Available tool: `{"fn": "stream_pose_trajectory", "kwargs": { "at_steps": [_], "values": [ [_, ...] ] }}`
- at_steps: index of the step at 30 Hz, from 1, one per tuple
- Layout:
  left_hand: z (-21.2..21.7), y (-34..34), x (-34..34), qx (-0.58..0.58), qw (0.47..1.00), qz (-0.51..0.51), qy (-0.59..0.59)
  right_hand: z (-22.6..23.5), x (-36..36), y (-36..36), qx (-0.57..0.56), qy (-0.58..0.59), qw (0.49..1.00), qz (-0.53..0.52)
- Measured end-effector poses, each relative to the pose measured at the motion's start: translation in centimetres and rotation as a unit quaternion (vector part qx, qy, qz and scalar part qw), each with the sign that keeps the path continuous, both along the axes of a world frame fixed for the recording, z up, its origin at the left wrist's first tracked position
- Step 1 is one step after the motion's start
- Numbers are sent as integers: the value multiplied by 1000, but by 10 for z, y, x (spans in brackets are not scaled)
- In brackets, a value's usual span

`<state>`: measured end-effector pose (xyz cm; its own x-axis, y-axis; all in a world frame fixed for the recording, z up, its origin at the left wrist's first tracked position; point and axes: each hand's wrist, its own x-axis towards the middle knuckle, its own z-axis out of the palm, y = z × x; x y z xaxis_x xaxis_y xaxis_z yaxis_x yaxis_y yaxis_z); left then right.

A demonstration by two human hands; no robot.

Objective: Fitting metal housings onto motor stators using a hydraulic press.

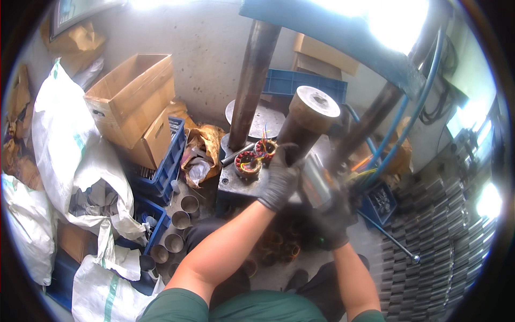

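both gloved hands grip one metal cylinder (316,185); left hand (280,180) upper, right hand (333,220) lower. two wound stators (248,162) rest at the press base (236,185) left edge.

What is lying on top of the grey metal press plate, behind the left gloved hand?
Two wound stator coils with coloured wires lie on the press plate. The left hand covers the plate's right part.

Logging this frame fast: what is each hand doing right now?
Left hand: gloved, closed around the dark press cylinder.
Right hand: gloved, blurred, gripping a shiny metal tube.
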<state>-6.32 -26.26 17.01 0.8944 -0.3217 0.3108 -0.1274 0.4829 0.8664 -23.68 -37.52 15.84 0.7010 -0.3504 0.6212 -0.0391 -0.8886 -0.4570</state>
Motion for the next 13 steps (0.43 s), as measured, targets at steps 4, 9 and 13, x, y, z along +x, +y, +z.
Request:
{"fn": "stream_pose_trajectory", "kwargs": {
  "at_steps": [4,9,13],
  "values": [
    [-7,14,34,58,987,100,-113,-8,32,-3,-50,-26,998,23],
    [-25,-8,39,255,948,127,-142,-12,42,-32,102,94,984,115],
    [-30,-8,39,381,911,79,-136,4,42,-16,130,178,971,92]
  ]
}}
